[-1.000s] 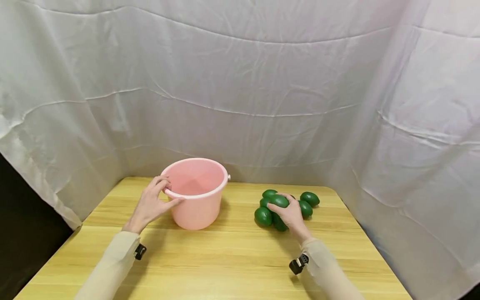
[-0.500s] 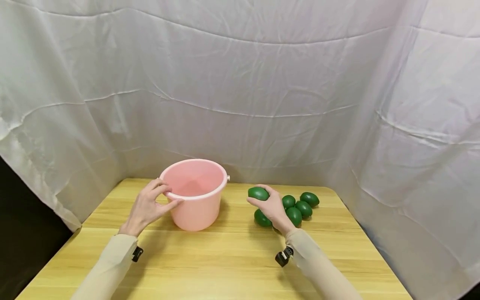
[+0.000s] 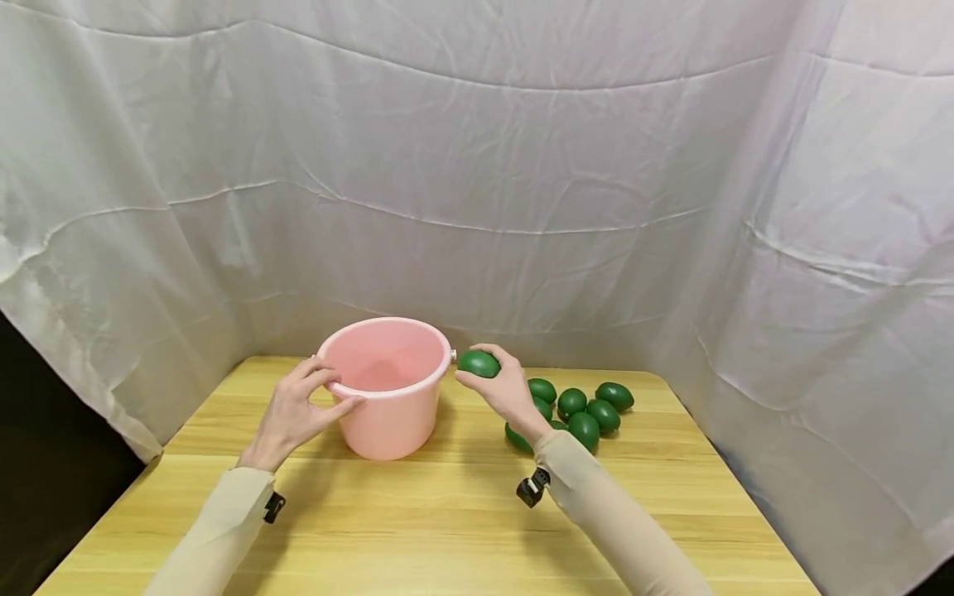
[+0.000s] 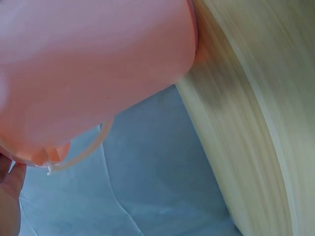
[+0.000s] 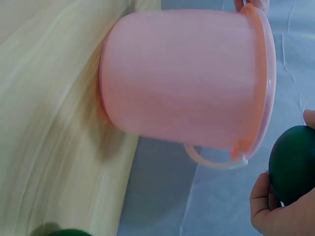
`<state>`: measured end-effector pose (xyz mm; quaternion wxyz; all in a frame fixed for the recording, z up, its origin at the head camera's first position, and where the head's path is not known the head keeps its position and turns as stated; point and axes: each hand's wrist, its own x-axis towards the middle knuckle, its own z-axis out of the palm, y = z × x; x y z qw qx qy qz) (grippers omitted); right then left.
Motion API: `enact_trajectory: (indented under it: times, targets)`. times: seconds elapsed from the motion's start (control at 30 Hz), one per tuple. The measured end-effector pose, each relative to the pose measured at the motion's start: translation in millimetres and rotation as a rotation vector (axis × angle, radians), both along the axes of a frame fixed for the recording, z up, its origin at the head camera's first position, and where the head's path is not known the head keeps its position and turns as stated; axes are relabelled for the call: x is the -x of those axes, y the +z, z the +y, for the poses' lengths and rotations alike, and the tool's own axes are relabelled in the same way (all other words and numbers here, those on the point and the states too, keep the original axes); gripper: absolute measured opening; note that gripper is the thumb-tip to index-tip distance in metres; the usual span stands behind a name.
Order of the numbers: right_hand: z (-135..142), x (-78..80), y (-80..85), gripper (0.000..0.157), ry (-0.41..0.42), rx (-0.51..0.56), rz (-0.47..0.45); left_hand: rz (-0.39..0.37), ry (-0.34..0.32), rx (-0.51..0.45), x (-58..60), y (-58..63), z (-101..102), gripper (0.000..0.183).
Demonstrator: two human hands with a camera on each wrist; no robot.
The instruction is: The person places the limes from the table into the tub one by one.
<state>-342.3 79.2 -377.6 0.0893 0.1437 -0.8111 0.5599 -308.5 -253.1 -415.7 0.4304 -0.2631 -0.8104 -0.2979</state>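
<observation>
A pink plastic bucket [image 3: 391,422] stands upright on the wooden table. My left hand [image 3: 286,410] grips its near-left rim, fingers over the inside and thumb outside. Beside the bucket's right rim, my right hand [image 3: 503,385] holds a smooth, dark green, egg-shaped fruit [image 3: 479,363], avocado- or lime-like, between thumb and fingers. In the right wrist view this fruit [image 5: 294,164] is apart from the bucket [image 5: 182,78], near its rim. Several similar green fruits [image 3: 585,430] lie clustered on the table, some partly hidden by my right hand and forearm. The bucket's floor is only partly visible.
The light wooden table [image 3: 417,530] extends in front of the bucket. Pale cloth curtains [image 3: 477,190] hang behind and at both sides. A white handle [image 5: 211,162] hangs off the bucket's far side in the right wrist view.
My right hand has lifted one green fruit from the cluster and carried it left to the bucket's right side. My left hand has stayed on the rim.
</observation>
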Motion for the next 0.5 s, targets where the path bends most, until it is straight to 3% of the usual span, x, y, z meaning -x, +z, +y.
enact_trajectory:
  times: [0.5]
  targets:
    - [-38, 3.3, 16.8, 0.053, 0.024, -0.077, 0.081, 0.025, -0.007, -0.014, 1.3, -0.1, 0, 0.037]
